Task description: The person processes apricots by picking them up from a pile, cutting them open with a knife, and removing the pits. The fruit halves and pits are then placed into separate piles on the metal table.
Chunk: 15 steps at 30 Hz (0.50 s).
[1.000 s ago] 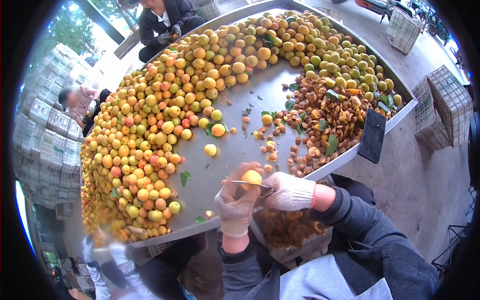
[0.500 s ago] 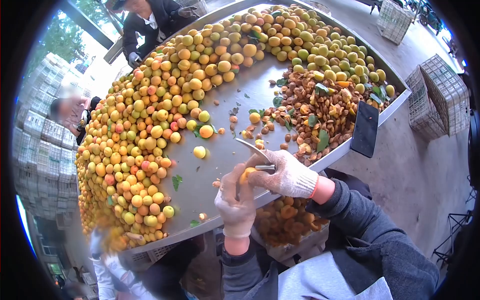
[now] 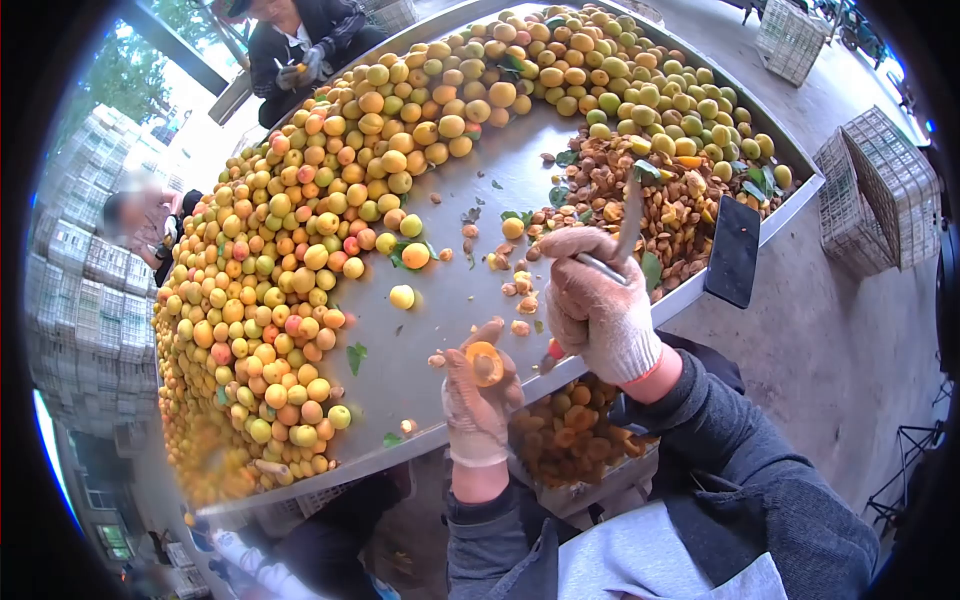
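In my left hand (image 3: pixel 480 405), gloved in white, sits an apricot half (image 3: pixel 484 364) with its cut face and hollow upward. My right hand (image 3: pixel 598 305), also in a stained white glove, is closed around a knife (image 3: pixel 631 218) whose curved blade points up and away. A short metal rod (image 3: pixel 603 268) shows in the same fist. Just below that fist is a small blurred red and yellow thing (image 3: pixel 553 352). Beyond my right hand lies a heap of apricot pits (image 3: pixel 625 190) mixed with leaves and scraps.
Whole apricots (image 3: pixel 290 290) cover the metal table (image 3: pixel 440 300) along its left and far sides. A phone (image 3: pixel 733 250) lies on the right rim. Below the near edge, a crate holds apricot halves (image 3: pixel 570 430). A co-worker (image 3: pixel 300 50) sits across; plastic crates (image 3: pixel 880 190) stand right.
My right hand has drawn up and right from my left hand, swinging the blade upward. The apricot half now shows its cut face. The co-worker across has brought both hands together around something orange.
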Available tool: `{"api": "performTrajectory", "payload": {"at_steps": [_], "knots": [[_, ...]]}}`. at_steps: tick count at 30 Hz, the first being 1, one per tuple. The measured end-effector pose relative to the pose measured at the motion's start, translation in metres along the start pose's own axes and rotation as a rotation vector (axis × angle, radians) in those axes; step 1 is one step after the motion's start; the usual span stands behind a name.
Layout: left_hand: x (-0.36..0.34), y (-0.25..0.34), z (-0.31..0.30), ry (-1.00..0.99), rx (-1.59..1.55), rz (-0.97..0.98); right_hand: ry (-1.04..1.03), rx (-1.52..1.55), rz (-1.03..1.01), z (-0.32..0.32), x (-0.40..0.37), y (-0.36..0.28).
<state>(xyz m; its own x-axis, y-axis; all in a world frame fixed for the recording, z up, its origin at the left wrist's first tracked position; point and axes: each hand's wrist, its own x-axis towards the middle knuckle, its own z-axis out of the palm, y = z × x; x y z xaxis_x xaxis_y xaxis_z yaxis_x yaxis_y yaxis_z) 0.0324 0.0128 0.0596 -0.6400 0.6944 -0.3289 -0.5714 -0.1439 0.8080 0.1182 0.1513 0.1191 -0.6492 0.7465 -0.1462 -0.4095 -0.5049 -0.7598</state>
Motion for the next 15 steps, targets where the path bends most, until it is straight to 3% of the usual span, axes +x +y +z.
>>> {"api": "performTrajectory", "payload": {"at_steps": [3, 5, 7, 13, 15], "knots": [[-0.003, -0.005, 0.013, 0.048, 0.132, -0.046, 0.011, 0.129, -0.109, 0.012, -0.008, -0.003], [-0.004, -0.011, 0.015, 0.041, 0.189, -0.087, -0.019, 0.092, -0.160, 0.012, -0.009, 0.001], [-0.005, -0.011, 0.014, 0.010, 0.211, -0.113, -0.147, -0.037, -0.334, 0.012, -0.009, 0.005], [-0.004, -0.014, 0.014, 0.028, 0.336, -0.177, -0.303, -0.215, -0.275, 0.001, -0.003, -0.001], [-0.005, -0.016, 0.016, 0.040, 0.391, -0.157, -0.407, -0.228, -0.024, 0.004, 0.000, -0.013]]}}
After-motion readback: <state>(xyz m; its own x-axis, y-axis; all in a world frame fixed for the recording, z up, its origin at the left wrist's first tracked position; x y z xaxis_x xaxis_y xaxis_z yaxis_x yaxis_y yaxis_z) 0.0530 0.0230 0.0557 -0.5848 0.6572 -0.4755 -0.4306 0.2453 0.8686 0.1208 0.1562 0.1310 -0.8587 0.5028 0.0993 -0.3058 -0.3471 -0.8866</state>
